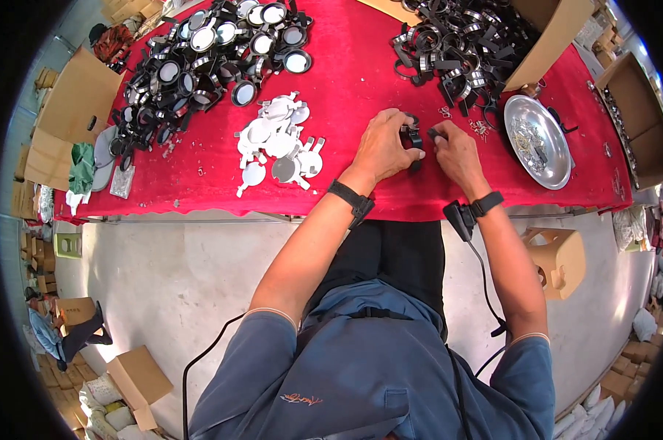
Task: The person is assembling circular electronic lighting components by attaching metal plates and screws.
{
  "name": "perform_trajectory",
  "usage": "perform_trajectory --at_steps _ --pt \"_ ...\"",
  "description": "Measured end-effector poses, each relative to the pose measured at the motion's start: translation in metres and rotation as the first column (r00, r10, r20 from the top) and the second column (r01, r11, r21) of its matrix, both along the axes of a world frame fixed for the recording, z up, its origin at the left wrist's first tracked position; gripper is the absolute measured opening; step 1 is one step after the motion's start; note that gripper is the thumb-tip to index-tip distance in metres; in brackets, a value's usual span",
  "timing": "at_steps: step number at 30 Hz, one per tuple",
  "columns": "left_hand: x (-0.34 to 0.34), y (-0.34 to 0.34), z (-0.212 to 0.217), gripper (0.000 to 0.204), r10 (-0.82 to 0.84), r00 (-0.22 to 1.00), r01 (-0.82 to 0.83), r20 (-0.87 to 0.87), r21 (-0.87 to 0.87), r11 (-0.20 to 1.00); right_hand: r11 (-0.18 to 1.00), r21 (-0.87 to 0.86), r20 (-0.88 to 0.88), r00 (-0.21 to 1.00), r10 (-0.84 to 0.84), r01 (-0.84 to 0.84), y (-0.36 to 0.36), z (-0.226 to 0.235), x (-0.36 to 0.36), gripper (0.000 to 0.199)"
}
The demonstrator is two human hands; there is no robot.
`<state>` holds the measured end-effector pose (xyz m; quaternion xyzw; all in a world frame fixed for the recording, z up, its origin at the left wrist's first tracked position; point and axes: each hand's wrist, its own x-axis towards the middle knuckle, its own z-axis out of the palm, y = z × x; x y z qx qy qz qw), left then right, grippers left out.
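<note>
My left hand (381,149) grips a small black ring-shaped frame part (414,136) just above the red tablecloth (346,103). My right hand (458,152) meets it from the right, fingertips pinched on a tiny piece at the part's side. Both wrists carry black bands; a cable runs down from the right one. Left of my hands lies a cluster of flat silver lens-shaped plates (280,143). A few small screws (481,129) lie just past my right hand.
A pile of black frames with lenses (207,59) fills the far left of the table. Empty black rings (456,44) spill from a cardboard box (551,37) at far right. A round metal dish (538,141) with small parts sits right. Boxes and a seated person are on the floor, left.
</note>
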<state>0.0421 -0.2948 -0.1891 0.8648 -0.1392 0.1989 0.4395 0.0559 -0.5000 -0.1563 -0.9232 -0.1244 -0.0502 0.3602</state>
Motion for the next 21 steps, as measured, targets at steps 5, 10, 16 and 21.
perform_trajectory --at_steps 5,10,16,21 --pt "0.001 -0.001 -0.001 0.064 -0.011 1.0 0.01 -0.026 -0.02 1.0 0.999 0.04 -0.002 1.0 0.002 -0.002 0.019 -0.01 0.01 0.015" --pt "0.004 -0.002 -0.013 0.055 -0.015 0.995 0.025 0.095 -0.101 0.995 0.999 -0.033 0.075 0.997 0.033 -0.031 0.03 -0.009 0.003 0.023" --pt "0.0 -0.008 -0.014 0.047 0.044 0.993 -0.033 0.109 -0.098 0.995 0.986 -0.16 0.107 0.994 -0.028 0.045 0.041 0.002 -0.001 0.032" --pt "-0.001 -0.008 -0.012 0.05 0.062 0.996 -0.055 0.071 -0.095 0.994 0.999 -0.01 0.079 0.996 -0.048 0.049 0.041 -0.001 -0.001 0.027"
